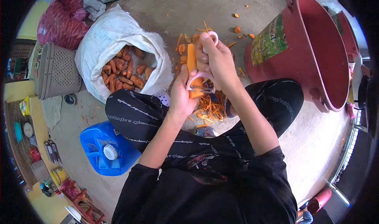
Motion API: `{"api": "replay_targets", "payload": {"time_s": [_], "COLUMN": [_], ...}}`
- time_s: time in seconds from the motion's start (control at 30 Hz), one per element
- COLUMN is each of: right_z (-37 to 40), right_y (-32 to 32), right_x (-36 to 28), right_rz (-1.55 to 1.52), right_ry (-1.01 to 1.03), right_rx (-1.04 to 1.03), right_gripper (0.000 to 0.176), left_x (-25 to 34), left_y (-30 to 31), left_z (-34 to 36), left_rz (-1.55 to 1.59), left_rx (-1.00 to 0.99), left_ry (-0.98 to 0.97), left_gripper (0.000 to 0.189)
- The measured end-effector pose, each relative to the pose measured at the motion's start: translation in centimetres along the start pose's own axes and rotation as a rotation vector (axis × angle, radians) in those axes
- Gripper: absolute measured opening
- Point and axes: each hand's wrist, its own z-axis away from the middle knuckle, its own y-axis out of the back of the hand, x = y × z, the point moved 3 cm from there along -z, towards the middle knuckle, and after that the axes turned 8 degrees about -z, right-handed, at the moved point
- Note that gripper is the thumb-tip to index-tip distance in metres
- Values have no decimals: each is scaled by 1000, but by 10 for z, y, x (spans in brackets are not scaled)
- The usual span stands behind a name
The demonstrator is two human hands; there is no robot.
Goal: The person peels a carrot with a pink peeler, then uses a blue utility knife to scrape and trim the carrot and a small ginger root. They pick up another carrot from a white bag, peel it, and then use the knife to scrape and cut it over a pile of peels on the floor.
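Note:
My left hand (181, 93) is closed round the lower part of a peeled orange carrot (191, 57), which stands lengthwise away from me. In my right hand (218, 61) is a pink-handled peeler (204, 76), its fingers wrapped round the handle. The metal blade of the peeler lies across the near end of the carrot. Below the hands, a heap of orange peelings (211, 108) lies on the floor between my legs. More peel strips and cut carrot ends are scattered beyond the hands.
At the left, an open white sack (106, 34) holds several unpeeled carrots (125, 70). Behind it are a red mesh sack (61, 24) and a grey basket (61, 72). A blue jerrycan (106, 148) stands beside my left knee. A large red bin (294, 58) is at the right.

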Motion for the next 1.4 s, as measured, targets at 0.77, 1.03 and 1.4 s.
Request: {"api": "replay_targets", "payload": {"time_s": [0.77, 1.03, 1.4], "right_z": [25, -3, -118], "right_y": [-3, 14, 65], "right_x": [-6, -1, -20], "right_rz": [-82, -92, 367], "right_ry": [25, 123, 484], "right_rx": [-38, 38, 178], "right_gripper": [34, 31, 35], "left_x": [2, -7, -6], "left_y": [1, -5, -12], "left_z": [1, 3, 11], "left_rz": [8, 3, 7], "left_rx": [-81, 5, -193], "left_ry": [27, 59, 112], "left_gripper": [25, 22, 37]}}
